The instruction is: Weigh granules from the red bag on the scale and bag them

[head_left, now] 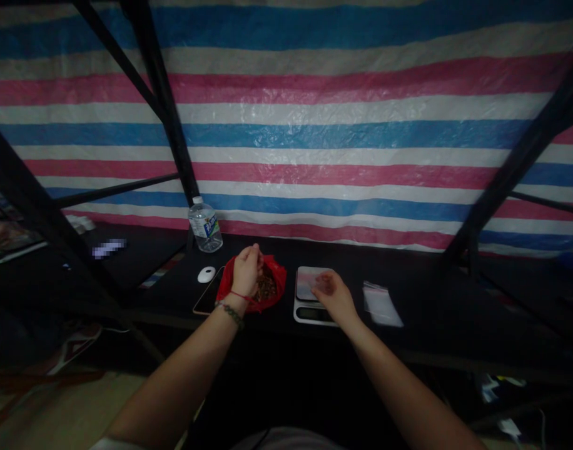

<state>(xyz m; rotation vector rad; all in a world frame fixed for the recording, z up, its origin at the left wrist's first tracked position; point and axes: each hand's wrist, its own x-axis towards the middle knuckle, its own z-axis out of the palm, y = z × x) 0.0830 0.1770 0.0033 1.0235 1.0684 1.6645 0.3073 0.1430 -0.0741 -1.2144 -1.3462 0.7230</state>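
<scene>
My left hand [246,272] is closed, fingers curled together, over an open red plastic bag [278,275]. Small brown pieces [266,289] lie in the bag; what the hand holds, if anything, is hidden. My right hand [332,292] is bent over the plate of a white kitchen scale [301,312], its thumb and fingers drawn close together. Something see-through may be at those fingertips, but it is too faint to name. To the right of the scale lies a stack of small clear zip bags [381,304].
A clear plastic bottle [206,228] with a blue label stands behind the red bag. A white oval case [206,274] and a phone [206,297] lie left of it. Black metal posts [167,119] flank the black table [427,312]; a striped plastic sheet [324,137] hangs behind.
</scene>
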